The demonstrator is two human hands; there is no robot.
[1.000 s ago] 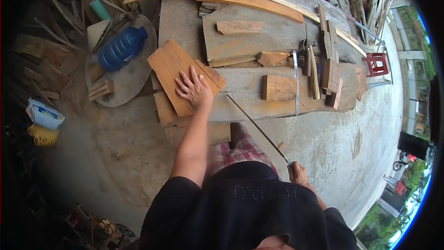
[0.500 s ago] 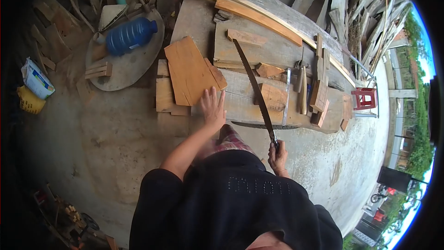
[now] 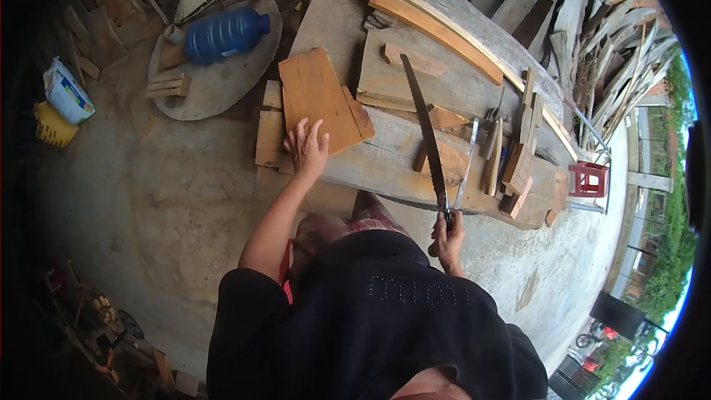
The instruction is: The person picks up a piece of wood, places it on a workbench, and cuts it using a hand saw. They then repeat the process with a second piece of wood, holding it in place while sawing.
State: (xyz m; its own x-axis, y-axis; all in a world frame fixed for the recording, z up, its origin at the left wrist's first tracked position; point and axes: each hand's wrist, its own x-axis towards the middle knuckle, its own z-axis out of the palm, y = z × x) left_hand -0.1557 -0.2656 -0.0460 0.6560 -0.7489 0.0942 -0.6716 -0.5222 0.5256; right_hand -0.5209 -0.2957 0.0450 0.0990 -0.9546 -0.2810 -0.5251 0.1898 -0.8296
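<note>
My left hand (image 3: pixel 306 148) rests flat, fingers spread, on the near corner of an orange wooden board (image 3: pixel 315 96) that lies on the grey plank bench (image 3: pixel 385 167). My right hand (image 3: pixel 449 237) grips the handle of a long hand saw (image 3: pixel 424 122). The saw blade lies across the bench, pointing away from me, over a small wood block (image 3: pixel 444 159).
A blue water bottle (image 3: pixel 226 33) lies on a round slab (image 3: pixel 215 85) at the left. Wood offcuts, a metal ruler (image 3: pixel 466 159) and upright sticks (image 3: pixel 522 144) sit on the bench's right end. A red stool (image 3: pixel 589 178) stands beyond it. Bags (image 3: pixel 63 100) lie far left.
My left hand has shifted left onto the near corner of the orange board. The saw, swung up onto the bench earlier, now lies a little further right with my right hand still on it.
</note>
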